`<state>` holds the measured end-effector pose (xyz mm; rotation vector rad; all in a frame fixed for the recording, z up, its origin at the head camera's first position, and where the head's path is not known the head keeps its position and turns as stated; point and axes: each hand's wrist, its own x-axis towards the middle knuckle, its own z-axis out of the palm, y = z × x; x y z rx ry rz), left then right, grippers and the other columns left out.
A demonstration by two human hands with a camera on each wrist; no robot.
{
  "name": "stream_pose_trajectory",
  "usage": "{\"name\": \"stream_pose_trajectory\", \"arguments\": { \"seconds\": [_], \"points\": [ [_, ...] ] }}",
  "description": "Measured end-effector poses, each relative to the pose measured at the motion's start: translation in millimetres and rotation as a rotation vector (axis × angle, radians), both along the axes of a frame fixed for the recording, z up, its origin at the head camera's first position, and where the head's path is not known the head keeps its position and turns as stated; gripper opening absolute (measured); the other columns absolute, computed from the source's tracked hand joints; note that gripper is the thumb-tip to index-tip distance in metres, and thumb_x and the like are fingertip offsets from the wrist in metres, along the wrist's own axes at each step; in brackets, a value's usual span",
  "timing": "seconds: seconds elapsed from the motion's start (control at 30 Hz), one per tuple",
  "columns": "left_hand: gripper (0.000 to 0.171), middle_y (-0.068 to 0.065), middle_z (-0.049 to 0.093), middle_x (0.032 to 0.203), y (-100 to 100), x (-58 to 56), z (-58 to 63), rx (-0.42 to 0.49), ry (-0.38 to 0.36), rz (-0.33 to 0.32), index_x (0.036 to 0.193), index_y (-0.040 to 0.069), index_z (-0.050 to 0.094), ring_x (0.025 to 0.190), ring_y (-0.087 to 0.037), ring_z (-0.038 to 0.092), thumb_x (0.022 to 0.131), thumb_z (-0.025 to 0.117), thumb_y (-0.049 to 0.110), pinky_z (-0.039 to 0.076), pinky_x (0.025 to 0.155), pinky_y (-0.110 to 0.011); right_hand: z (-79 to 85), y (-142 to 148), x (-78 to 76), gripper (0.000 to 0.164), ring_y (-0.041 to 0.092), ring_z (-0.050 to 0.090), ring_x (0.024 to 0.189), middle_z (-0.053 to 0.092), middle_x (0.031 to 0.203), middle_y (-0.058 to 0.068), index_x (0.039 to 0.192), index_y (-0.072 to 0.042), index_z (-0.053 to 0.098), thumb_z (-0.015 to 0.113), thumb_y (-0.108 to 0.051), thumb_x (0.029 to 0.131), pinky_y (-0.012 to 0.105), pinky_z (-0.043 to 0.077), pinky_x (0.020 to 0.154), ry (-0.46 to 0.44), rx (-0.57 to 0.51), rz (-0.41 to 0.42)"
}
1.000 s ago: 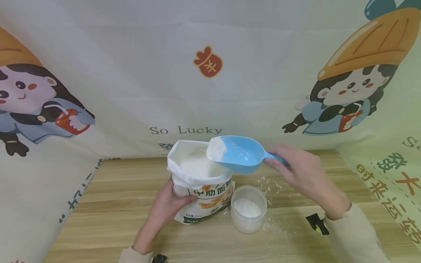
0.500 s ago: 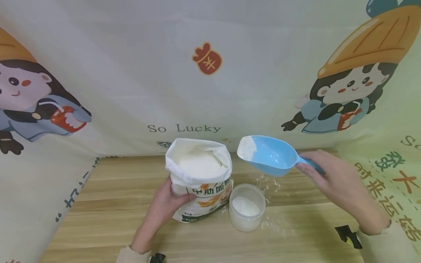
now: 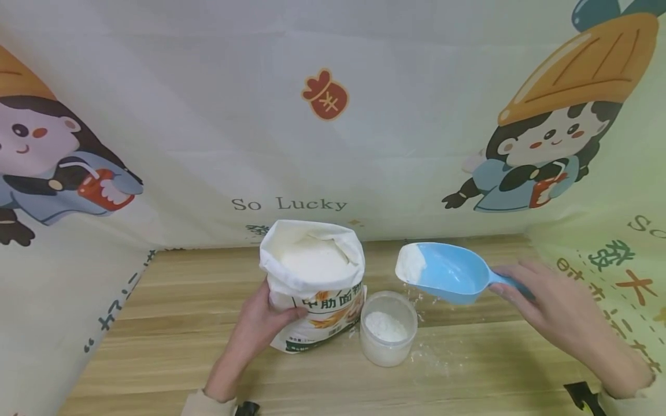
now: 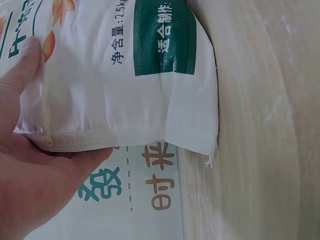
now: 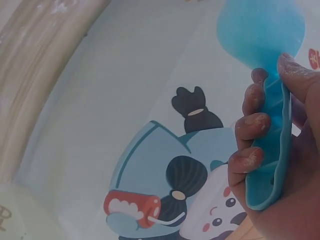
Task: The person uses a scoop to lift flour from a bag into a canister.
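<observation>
- The white bag (image 3: 317,306) stands at lower centre, "中筋面粉" printed across its front; lower down I read "净含量: 2.5kg", and "适合制作:" on a green panel.
- The cloth backdrop (image 3: 224,86) says "So Lucky" behind it, with a big "發" over at right.
- The bag's mouth gapes, showing white powder (image 3: 314,260) inside.
- The left hand (image 3: 266,318) grips its side, thumb in front.
- The right hand (image 3: 554,303), right of centre, holds a blue scoop (image 3: 455,277) by the handle, a white heap (image 3: 411,263) at its lip.
- A translucent tub (image 3: 387,351), partly filled with white powder, sits just beside the bag on the bench (image 3: 478,381).
</observation>
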<state>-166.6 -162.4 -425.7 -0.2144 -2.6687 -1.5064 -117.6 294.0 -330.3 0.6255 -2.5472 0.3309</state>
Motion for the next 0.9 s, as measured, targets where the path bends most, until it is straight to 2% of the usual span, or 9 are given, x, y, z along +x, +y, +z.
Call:
{"name": "stream_pose_trajectory", "arguments": {
  "seconds": [0.1, 0.23, 0.4, 0.53, 0.63, 0.8, 0.9],
  "points": [
    [0.082, -0.018, 0.062, 0.139, 0, 0.0, -0.7, 0.000, 0.001, -0.002, 0.146, 0.010, 0.049, 0.132, -0.042, 0.056, 0.076, 0.092, 0.012, 0.043, 0.110, -0.062, -2.2, 4, 2.0, 0.025, 0.009, 0.057, 0.069, 0.071, 0.094, -0.003, 0.113, -0.013, 0.076, 0.077, -0.027, 0.093, 0.027, 0.045, 0.050, 0.000, 0.019, 0.008],
    [0.082, -0.018, 0.063, 0.139, -1, 0.5, -1.0, 0.002, 0.007, -0.002, 0.146, 0.010, 0.049, 0.131, -0.042, 0.056, 0.076, 0.092, 0.013, 0.044, 0.109, -0.062, -3.7, 5, 3.2, 0.026, 0.023, 0.070, 0.079, 0.074, 0.099, 0.002, 0.111, -0.013, 0.077, 0.076, -0.032, 0.094, 0.034, 0.054, 0.053, 0.020, 0.064, 0.034],
    [0.081, -0.019, 0.063, 0.138, -2, 1.0, -1.1, 0.003, 0.010, -0.002, 0.145, 0.008, 0.049, 0.130, -0.043, 0.057, 0.076, 0.092, 0.013, 0.045, 0.108, -0.062, -4.2, 4, 3.7, 0.032, 0.014, 0.064, 0.072, 0.070, 0.091, -0.005, 0.110, -0.016, 0.078, 0.069, -0.044, 0.097, 0.027, 0.048, 0.050, 0.063, 0.115, 0.067],
    [0.081, -0.018, 0.063, 0.138, -2, 0.2, -0.7, 0.000, 0.007, -0.006, 0.146, 0.009, 0.049, 0.131, -0.042, 0.056, 0.077, 0.091, 0.013, 0.045, 0.109, -0.061, -5.4, 2, 1.2, 0.054, 0.008, 0.057, 0.066, 0.065, 0.085, -0.011, 0.106, -0.016, 0.079, 0.047, -0.060, 0.103, 0.026, 0.047, 0.051, 0.097, 0.126, 0.107],
    [0.081, -0.018, 0.063, 0.139, -1, -0.5, -0.5, -0.003, 0.011, -0.012, 0.146, 0.009, 0.049, 0.131, -0.041, 0.056, 0.077, 0.091, 0.013, 0.045, 0.109, -0.061, -6.9, 0, -1.1, 0.068, 0.002, 0.047, 0.062, 0.061, 0.081, -0.014, 0.104, -0.016, 0.079, 0.031, -0.064, 0.104, 0.024, 0.042, 0.049, 0.124, 0.126, 0.138],
    [0.081, -0.018, 0.063, 0.138, 0, -0.4, 0.2, 0.000, 0.009, -0.013, 0.145, 0.009, 0.049, 0.130, -0.041, 0.057, 0.076, 0.091, 0.011, 0.045, 0.109, -0.061, -7.1, -6, -1.9, 0.070, 0.000, 0.039, 0.060, 0.056, 0.077, -0.014, 0.102, -0.016, 0.080, 0.027, -0.063, 0.106, 0.019, 0.035, 0.047, 0.157, 0.147, 0.167],
    [0.081, -0.018, 0.063, 0.138, 0, -0.5, 0.4, 0.002, 0.012, -0.015, 0.145, 0.009, 0.049, 0.131, -0.041, 0.056, 0.076, 0.091, 0.010, 0.044, 0.110, -0.061, -5.9, -9, -1.4, 0.071, 0.001, 0.038, 0.058, 0.055, 0.077, -0.013, 0.102, -0.016, 0.080, 0.026, -0.062, 0.107, 0.019, 0.035, 0.046, 0.174, 0.177, 0.172]
  ]
}}
